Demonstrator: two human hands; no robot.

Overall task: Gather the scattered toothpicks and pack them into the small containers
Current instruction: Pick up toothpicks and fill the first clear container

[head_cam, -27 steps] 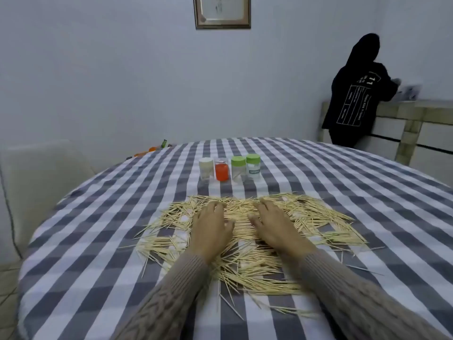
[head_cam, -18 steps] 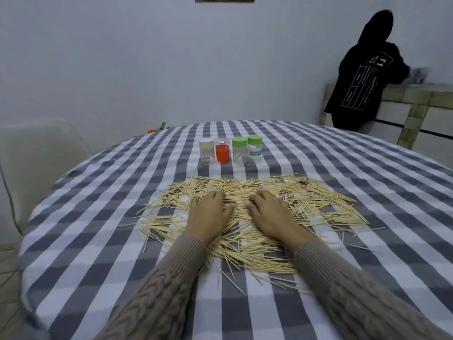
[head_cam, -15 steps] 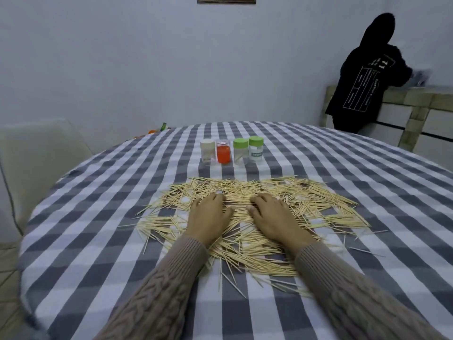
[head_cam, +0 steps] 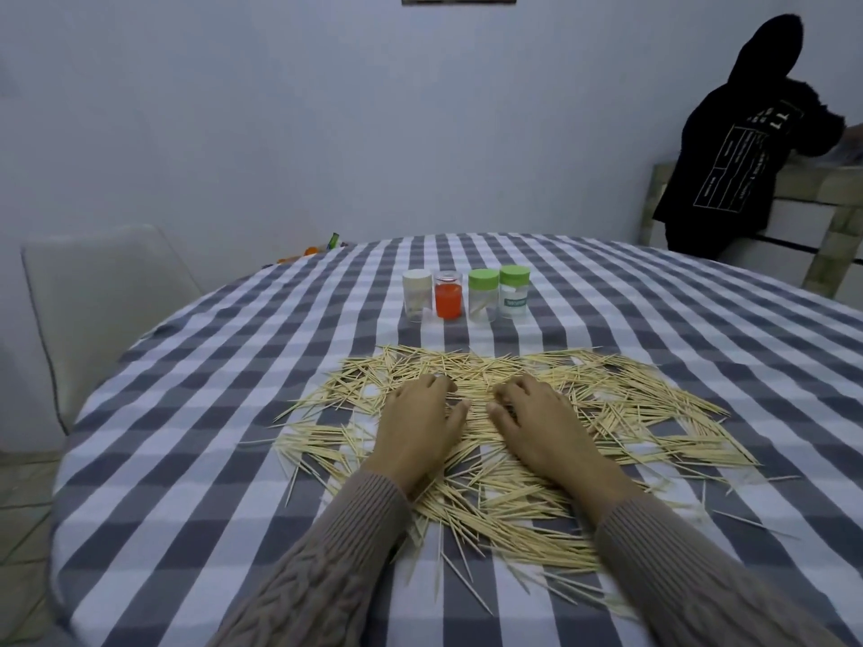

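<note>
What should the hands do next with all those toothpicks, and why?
Probably sweep both hands inward to bunch them. The left hand and right hand rest palm-down on the toothpicks, which lie spread over the tablecloth, and the containers behind are still capped.

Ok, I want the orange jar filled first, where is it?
In the head view the orange jar stands second from left in the jar row, between the white-lidded jar and a green-lidded jar.

Pale wooden toothpicks (head_cam: 621,408) lie scattered in a wide, flat, criss-crossed heap. Beyond it, apart, four small containers (head_cam: 467,295) stand upright in a row: white-lidded, orange, two green-lidded.
</note>
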